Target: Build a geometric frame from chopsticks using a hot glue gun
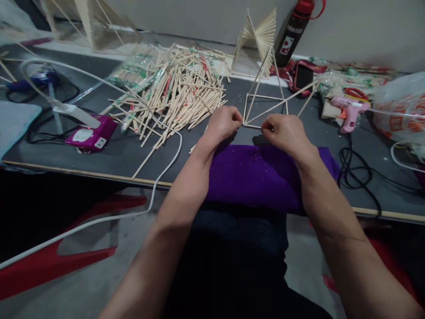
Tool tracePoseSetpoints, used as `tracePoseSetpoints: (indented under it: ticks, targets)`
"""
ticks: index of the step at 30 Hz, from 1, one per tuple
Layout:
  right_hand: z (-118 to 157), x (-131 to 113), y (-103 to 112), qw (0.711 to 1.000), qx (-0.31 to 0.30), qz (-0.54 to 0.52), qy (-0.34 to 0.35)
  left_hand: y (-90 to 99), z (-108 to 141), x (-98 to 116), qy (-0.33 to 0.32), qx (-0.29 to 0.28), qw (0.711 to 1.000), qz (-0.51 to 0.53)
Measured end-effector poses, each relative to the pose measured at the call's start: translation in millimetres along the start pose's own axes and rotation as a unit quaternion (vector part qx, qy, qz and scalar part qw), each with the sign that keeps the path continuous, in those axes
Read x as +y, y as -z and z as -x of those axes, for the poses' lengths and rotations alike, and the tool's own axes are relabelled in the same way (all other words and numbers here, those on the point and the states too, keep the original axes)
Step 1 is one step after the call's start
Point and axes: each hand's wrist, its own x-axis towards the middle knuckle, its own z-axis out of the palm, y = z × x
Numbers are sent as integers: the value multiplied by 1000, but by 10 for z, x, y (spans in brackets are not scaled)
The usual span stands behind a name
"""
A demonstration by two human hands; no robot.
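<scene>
A frame of thin wooden sticks [265, 96] stands on the dark table, with sticks rising to a peak and long ones slanting to the right. My right hand [286, 132] is closed in a pinch at the near bottom stick of this frame. At its near left corner is my left hand [223, 122], thumb and fingers pressed together; whatever lies between those fingertips is too small to make out. A folded purple cloth [255, 177] lies under my wrists along the table edge.
Left of the frame lies a large heap of loose wooden sticks [186, 88]. A purple power socket [92, 133] with a white cable sits further left. To the right are a pink glue gun [350, 110], a plastic bag [401, 110] and a dark bottle [294, 33]. A twisted stick model [257, 40] stands behind.
</scene>
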Motion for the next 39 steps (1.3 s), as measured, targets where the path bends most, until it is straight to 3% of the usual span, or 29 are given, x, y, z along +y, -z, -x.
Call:
tracePoseSetpoints:
  ticks: [4,6,10,15,22,31,39]
  targets:
    - [-29,17,-103,999,2,38,-18,31,166,24,-10,-78,996,40]
    - [-46,38,-145,998,4,50,-32,49,208,57,-16,-88,995,39]
    - [-73,104,-224,998,19,49,-39,46,168,52,-12,-26,1000,-10]
    - [-97,181,-308,998,31,34,-34,-101,50,-39,-19,24,992,-121]
    - [-130,175,-339,999,-5,36,-38,-276,-29,28,4,7,990,-137]
    - [-133,167,-351,999,-3,38,-31,-315,-63,-30,-7,27,985,-171]
    - [-139,178,-375,999,11,41,-31,-312,-64,10,-23,9,985,-173]
